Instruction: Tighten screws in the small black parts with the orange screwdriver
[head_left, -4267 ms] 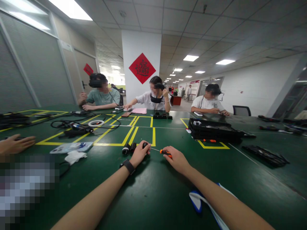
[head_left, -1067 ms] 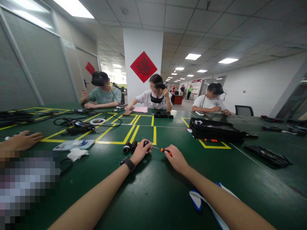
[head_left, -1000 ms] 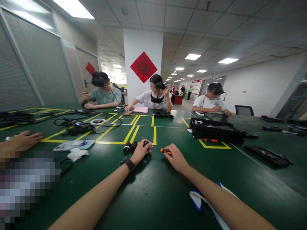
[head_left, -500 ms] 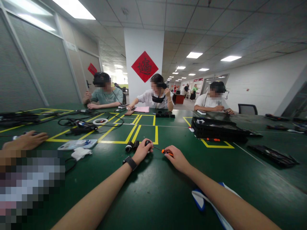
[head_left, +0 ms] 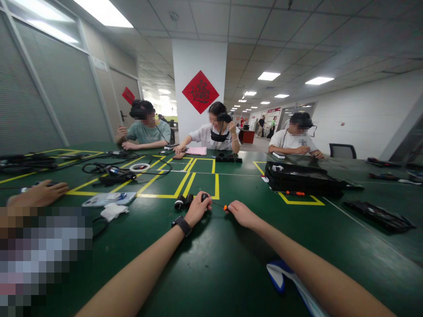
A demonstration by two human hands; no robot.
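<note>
My left hand [head_left: 199,208], with a dark watch on its wrist, is closed around a small black cylindrical part [head_left: 205,197] just above the green table. The fingers hide most of that part. My right hand [head_left: 243,214] grips the orange and black handle of a screwdriver [head_left: 226,208]. Its thin shaft points left, and the tip reaches the part in my left hand; whether it sits in a screw is too small to tell. Beside my left fingers stand two similar black cylindrical parts [head_left: 179,202].
Black plastic trays [head_left: 304,176] are stacked at the right, with an orange-handled tool [head_left: 295,193] before them. A tissue [head_left: 114,211], a phone-like case [head_left: 109,199] and cables [head_left: 99,167] lie left. A co-worker's hand [head_left: 42,193] rests at far left. Several people sit opposite.
My right hand has turned on the screwdriver, its fingers now covering more of the handle. My left hand keeps its hold on the black part. The view has shifted slightly.
</note>
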